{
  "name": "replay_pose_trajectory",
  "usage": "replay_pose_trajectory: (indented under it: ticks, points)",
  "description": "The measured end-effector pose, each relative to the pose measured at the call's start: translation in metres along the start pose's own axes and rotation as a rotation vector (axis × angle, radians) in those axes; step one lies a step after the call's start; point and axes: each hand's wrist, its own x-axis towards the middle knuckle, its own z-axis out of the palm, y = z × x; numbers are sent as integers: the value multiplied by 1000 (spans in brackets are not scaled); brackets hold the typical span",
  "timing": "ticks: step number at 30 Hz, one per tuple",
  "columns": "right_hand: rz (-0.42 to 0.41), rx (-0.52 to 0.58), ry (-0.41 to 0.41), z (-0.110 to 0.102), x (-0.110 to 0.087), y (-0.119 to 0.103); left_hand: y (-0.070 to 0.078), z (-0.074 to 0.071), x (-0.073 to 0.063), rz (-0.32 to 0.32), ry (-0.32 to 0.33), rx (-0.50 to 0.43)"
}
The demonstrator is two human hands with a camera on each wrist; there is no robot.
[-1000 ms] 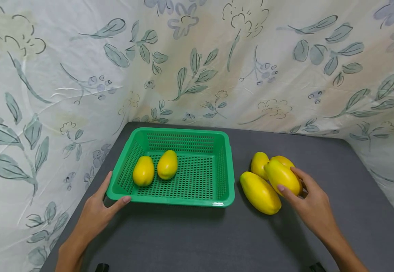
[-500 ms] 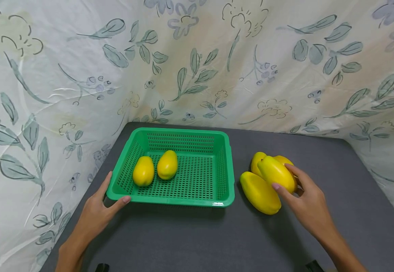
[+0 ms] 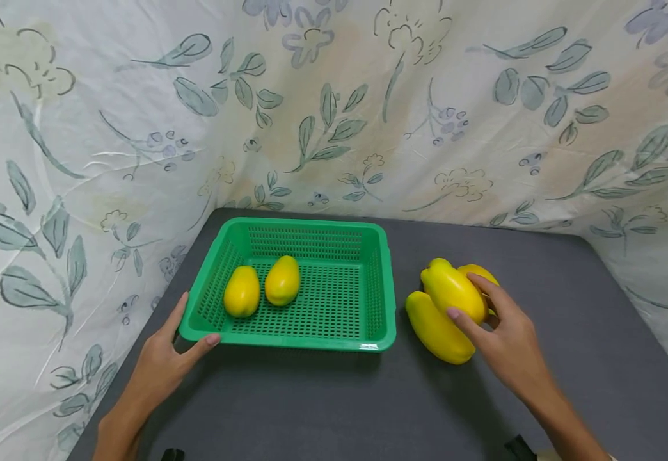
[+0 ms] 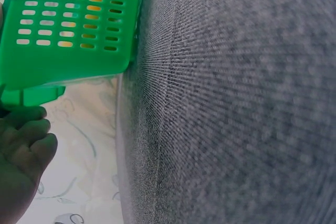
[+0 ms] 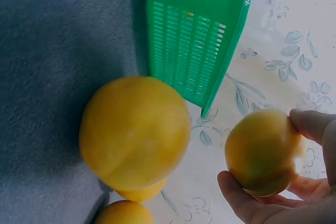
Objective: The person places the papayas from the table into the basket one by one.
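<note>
My right hand (image 3: pixel 512 342) holds a yellow oval fruit (image 3: pixel 453 291) between thumb and fingers. In the right wrist view this fruit (image 5: pixel 257 150) is raised off the table, apart from the others. Below it lies a longer yellow fruit (image 3: pixel 437 333), and another yellow fruit (image 3: pixel 478 271) shows partly behind. With thumb on the front rim and fingers at the left side, my left hand (image 3: pixel 161 362) grips the corner of a green plastic basket (image 3: pixel 305 344). Two yellow fruits lie in the basket's left half: one (image 3: pixel 242 292) near the wall, one (image 3: pixel 282 282) beside it.
A dark grey table (image 3: pixel 322 403) carries everything. Floral cloth (image 3: pixel 334 115) hangs along its back and left side. The basket's slotted wall (image 5: pixel 189 51) stands just left of the loose fruits in the head view.
My right hand has moved left with the fruit, which now overlaps the fruits behind it more. The left hand and the basket have stayed in place.
</note>
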Motion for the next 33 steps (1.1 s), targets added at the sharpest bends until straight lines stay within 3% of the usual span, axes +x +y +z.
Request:
replay_pose_trajectory:
  ticks: [8,33]
  points:
    - [-19,29,-22,11,3,-10,-4,-2,-3,-17,5,4]
    - [-70,99,-71,46,3,-36,-6,6,3,21,18,-4]
